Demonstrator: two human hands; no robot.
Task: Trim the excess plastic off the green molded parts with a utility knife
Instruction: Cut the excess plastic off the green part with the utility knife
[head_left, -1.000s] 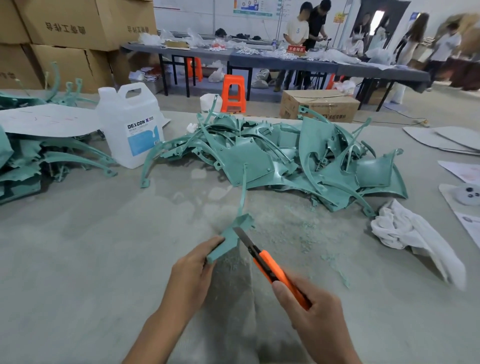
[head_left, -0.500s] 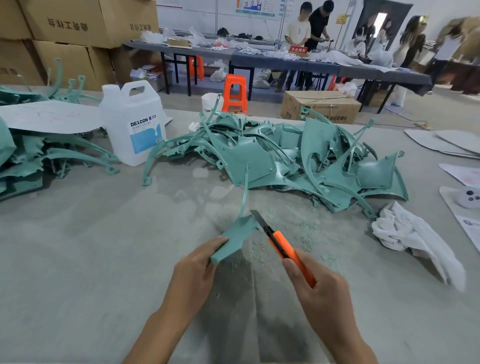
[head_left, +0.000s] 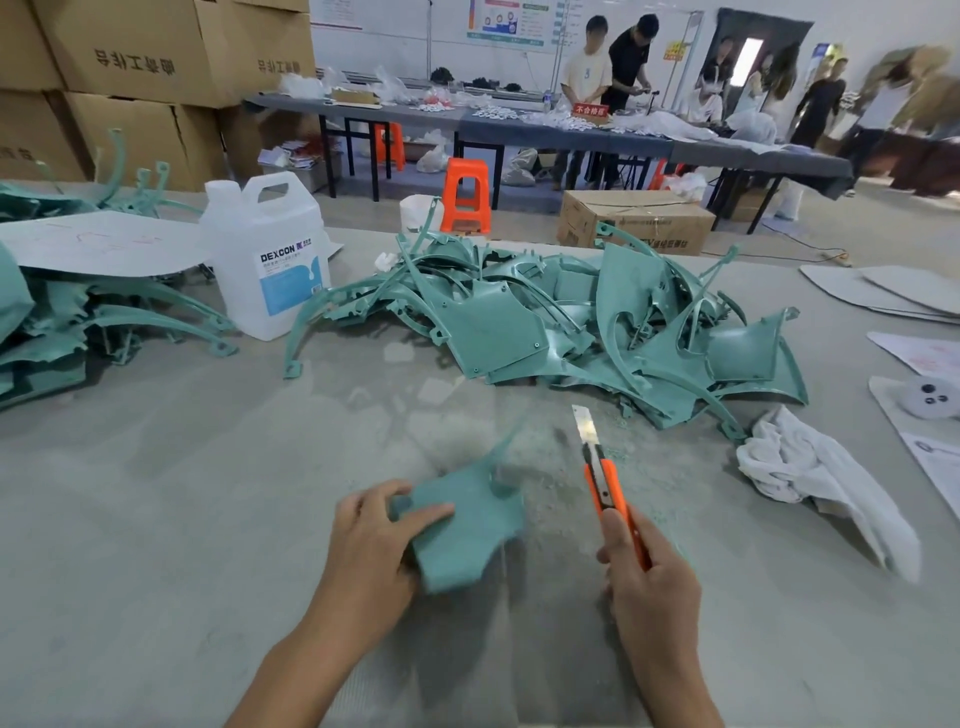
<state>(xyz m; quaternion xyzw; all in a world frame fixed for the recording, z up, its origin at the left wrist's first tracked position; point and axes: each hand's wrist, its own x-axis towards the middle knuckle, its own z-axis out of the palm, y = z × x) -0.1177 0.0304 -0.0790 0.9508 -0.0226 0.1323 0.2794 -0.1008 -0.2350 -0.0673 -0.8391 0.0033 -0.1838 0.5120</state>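
Surface: grey table (head_left: 156, 519).
Left hand (head_left: 374, 540): gripped the green part (head_left: 467, 530).
Right hand (head_left: 649, 587): clasped the utility knife (head_left: 605, 480).
Risk: I feared the bared blade (head_left: 584, 423) skidding into that thumb (head_left: 426, 515).

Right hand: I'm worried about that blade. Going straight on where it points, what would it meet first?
Likely the pile of green parts, past bare table; the utility knife in the right hand points clear of the held part. Depth unclear.

A single wide-angle camera worn on the person's head faces forward and down across the table (head_left: 156, 519). The left hand (head_left: 371, 540) and right hand (head_left: 649, 587) sit close at the near edge; the far wall (head_left: 395, 31) lies well off.
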